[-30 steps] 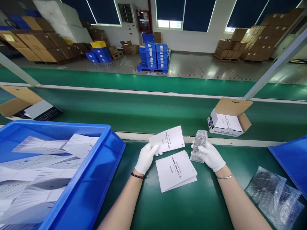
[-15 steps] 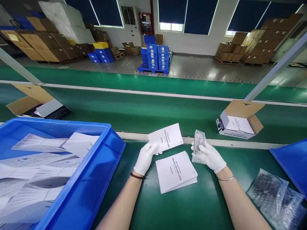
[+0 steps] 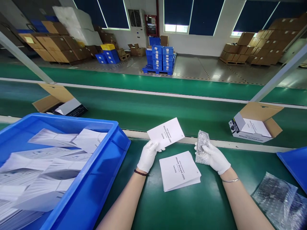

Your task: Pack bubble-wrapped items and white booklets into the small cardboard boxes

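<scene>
My left hand (image 3: 148, 156), in a white glove, pinches the lower left corner of a white instruction booklet (image 3: 166, 133) printed "Minute Stream 1000". In my gloved right hand (image 3: 216, 157) is a small bubble-wrapped packet (image 3: 202, 147), held upright between thumb and fingers; what the wrap contains cannot be made out. Between my wrists a short stack of the same booklets (image 3: 179, 171) lies on the green work surface (image 3: 182, 207), its lower sheets slightly fanned.
A blue bin (image 3: 115, 153) full of booklets stands at the left. Open cartons sit on the belt beyond, one at left (image 3: 72, 107) and one at right (image 3: 254, 135) with a booklet inside. More bubble-wrapped packets (image 3: 275, 195) lie at right beside a blue tray (image 3: 295, 163).
Both open cartons have shifted rightward in view, more than the bin and stack; the whole view has also shifted slightly. Both hands keep hold of the same booklet and packet.
</scene>
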The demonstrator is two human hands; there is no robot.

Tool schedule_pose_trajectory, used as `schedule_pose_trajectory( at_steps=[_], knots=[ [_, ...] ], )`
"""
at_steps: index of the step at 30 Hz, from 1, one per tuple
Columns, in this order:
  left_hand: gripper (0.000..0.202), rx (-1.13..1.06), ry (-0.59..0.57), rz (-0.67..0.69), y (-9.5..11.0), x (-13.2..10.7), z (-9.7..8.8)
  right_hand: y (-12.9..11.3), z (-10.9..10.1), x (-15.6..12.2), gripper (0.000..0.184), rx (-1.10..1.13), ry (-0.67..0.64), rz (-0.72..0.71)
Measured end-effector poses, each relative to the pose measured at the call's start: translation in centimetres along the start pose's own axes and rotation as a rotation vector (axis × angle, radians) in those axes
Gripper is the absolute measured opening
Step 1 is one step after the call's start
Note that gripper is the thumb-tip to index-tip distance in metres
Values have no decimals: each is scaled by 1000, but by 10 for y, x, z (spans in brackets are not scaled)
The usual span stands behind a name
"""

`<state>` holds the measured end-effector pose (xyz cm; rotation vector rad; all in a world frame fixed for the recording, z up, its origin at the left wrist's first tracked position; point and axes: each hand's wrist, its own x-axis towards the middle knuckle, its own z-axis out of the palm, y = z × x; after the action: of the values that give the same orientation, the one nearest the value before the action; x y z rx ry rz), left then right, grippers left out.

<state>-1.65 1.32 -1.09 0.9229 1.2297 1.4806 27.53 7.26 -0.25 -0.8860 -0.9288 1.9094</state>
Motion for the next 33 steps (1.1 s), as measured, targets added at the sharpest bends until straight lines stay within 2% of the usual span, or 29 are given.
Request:
schedule_pose_trajectory(
  at_steps=[14, 21, 27, 33],
  knots=[
    [36, -259, 32, -49, 5, 2, 3, 2, -2, 2, 48, -44, -12, -20],
    [34, -238, 24, -54, 4, 2, 2, 4, -2, 0, 44, -57, -43, -65],
    [31, -234, 26, -37, 6, 1, 4, 1, -1, 0, 55, -61, -2, -25],
    [31, -263, 31, -28, 8, 1, 6, 1, -3, 1, 55, -60, -34, -15]
  ],
)
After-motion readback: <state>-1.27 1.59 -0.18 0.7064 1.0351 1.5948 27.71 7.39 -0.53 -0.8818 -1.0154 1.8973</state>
